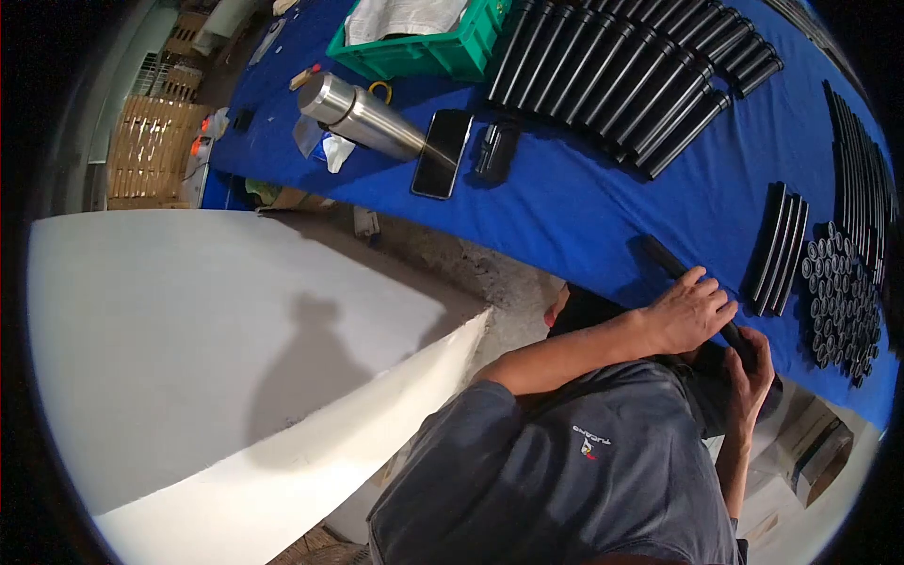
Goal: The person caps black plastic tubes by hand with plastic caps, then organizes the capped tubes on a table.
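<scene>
A dark tube (pixel 665 256) slants across the front edge of the blue-covered table (pixel 565 226). My left hand (pixel 692 311) is wrapped over its middle, palm down. Nearer my body, my right hand (pixel 750 369) grips the tube's lower end with the fingers around it. The upper end points to the back left, over the cloth. Just right of my hands lie a few thin black rods (pixel 781 250) side by side. Beyond them sits a cluster of small round black rings (pixel 838 301).
Rows of black tubes (pixel 603 80) lie at the back, beside a green crate (pixel 461 55) with white cloth. A steel bottle (pixel 372 121), a phone (pixel 442 155) and a small black object (pixel 495 151) lie farther left. More thin rods (pixel 862 179) line the right side. A white surface (pixel 188 320) stands left.
</scene>
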The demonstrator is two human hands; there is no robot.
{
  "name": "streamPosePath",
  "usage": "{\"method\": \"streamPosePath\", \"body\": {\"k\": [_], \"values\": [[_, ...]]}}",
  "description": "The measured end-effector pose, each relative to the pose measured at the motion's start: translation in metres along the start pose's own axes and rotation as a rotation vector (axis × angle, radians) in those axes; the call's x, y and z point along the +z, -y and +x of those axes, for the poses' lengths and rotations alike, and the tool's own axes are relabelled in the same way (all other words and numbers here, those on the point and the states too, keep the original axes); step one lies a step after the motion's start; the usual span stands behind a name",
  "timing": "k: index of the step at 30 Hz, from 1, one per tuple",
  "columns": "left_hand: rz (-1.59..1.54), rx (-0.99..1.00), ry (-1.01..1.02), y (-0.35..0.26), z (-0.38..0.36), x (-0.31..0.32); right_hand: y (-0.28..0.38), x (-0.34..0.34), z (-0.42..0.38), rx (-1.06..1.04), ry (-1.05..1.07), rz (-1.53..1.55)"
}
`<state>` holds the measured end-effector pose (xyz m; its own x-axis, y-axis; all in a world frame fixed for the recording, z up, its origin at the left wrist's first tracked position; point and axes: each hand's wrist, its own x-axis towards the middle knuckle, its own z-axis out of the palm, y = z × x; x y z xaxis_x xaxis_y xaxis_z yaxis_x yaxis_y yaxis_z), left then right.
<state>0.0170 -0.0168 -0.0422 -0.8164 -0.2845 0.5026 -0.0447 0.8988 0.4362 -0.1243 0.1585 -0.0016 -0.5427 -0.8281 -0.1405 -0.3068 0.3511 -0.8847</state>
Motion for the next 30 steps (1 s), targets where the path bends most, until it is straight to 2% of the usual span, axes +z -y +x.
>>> {"method": "streamPosePath", "body": {"k": [2,4,6,9,11,14,15,18,20,24,26,27,30], "values": [[-0.044,0.015,0.166,0.002,0.000,-0.001,0.005,-0.004,0.001,0.119,0.075,0.096],[-0.107,-0.004,0.169,0.002,0.001,0.002,0.006,-0.008,0.001,0.301,0.114,0.263],[-0.097,-0.005,0.144,0.003,0.004,0.001,0.004,-0.006,0.000,0.303,0.081,0.278],[-0.012,0.019,0.080,0.004,0.007,-0.008,0.001,0.002,-0.004,0.045,-0.023,0.039],[-0.004,0.033,0.055,0.007,0.009,-0.012,0.012,-0.001,0.000,0.098,0.007,0.057],[-0.151,-0.026,0.267,0.008,0.011,-0.012,0.000,-0.009,0.003,0.285,0.043,0.200],[-0.151,-0.030,0.255,0.008,0.012,-0.009,-0.005,-0.011,0.004,0.366,0.054,0.267],[-0.114,-0.040,0.176,0.009,0.017,-0.007,-0.004,-0.002,0.003,0.164,-0.033,0.121],[-0.042,-0.030,0.061,0.008,0.025,-0.013,0.005,-0.005,0.009,0.131,-0.017,0.088],[-0.178,-0.045,0.218,0.014,0.024,-0.009,0.005,-0.008,0.014,0.044,0.008,0.046],[-0.166,-0.046,0.266,0.014,0.027,-0.012,0.006,-0.011,0.014,0.140,0.030,0.088],[-0.165,-0.045,0.250,0.015,0.027,-0.011,0.006,-0.012,0.015,0.186,0.039,0.111],[-0.164,-0.043,0.179,0.013,0.028,-0.009,0.009,-0.010,0.021,0.068,0.007,0.067]]}}
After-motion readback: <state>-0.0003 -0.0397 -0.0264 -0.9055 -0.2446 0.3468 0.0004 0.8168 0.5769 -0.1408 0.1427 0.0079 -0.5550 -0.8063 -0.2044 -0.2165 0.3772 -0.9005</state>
